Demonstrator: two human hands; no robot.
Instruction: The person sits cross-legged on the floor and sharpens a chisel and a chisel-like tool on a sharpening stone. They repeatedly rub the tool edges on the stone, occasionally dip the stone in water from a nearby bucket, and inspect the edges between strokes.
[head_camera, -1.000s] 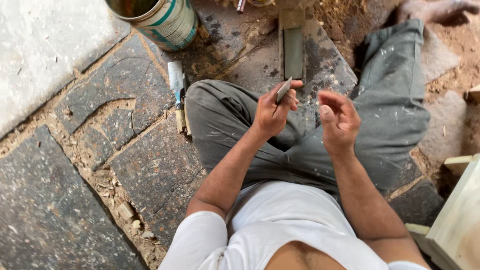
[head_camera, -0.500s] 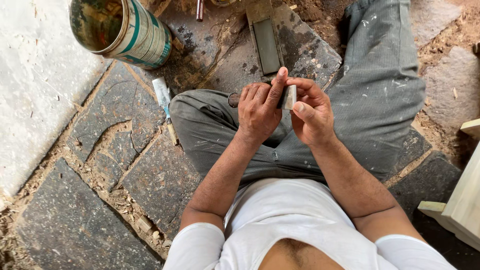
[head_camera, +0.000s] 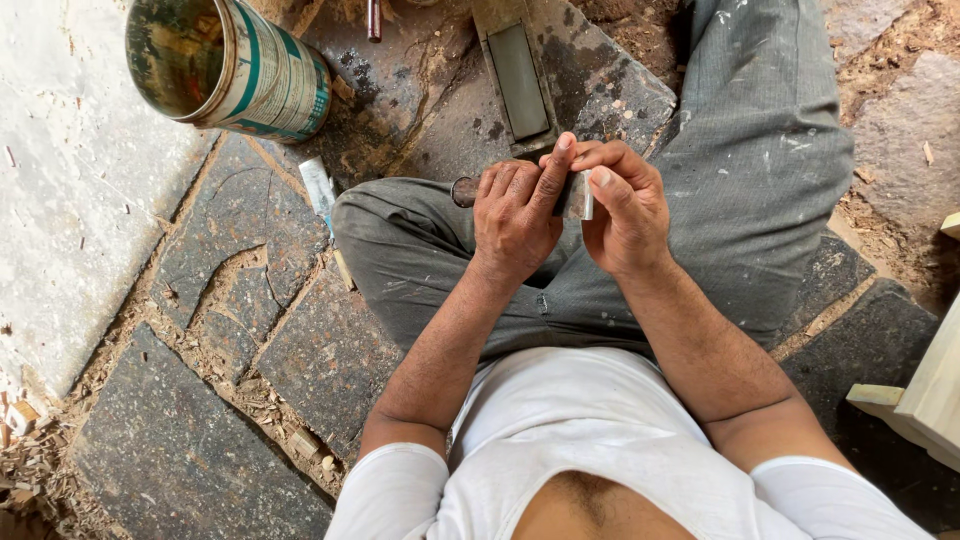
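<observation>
A seated person in a white shirt (head_camera: 600, 440) and grey trousers (head_camera: 760, 150) holds both hands over the lap. The left hand (head_camera: 515, 215) is curled around a chisel (head_camera: 575, 195), whose dark handle end shows at the knuckles; its index finger lies extended along the blade. The right hand (head_camera: 625, 210) pinches the blade's flat metal end with thumb and fingers. Beyond lies a sharpening stone (head_camera: 520, 70) on the stone paving (head_camera: 200, 440). Far left, a tin can (head_camera: 230, 65) rests tipped.

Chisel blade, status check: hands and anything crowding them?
Left hand gripping chisel by handle end. Right hand pinching its metal blade. Sharpening stone lies just ahead on slate floor; tin can far left, apart.
</observation>
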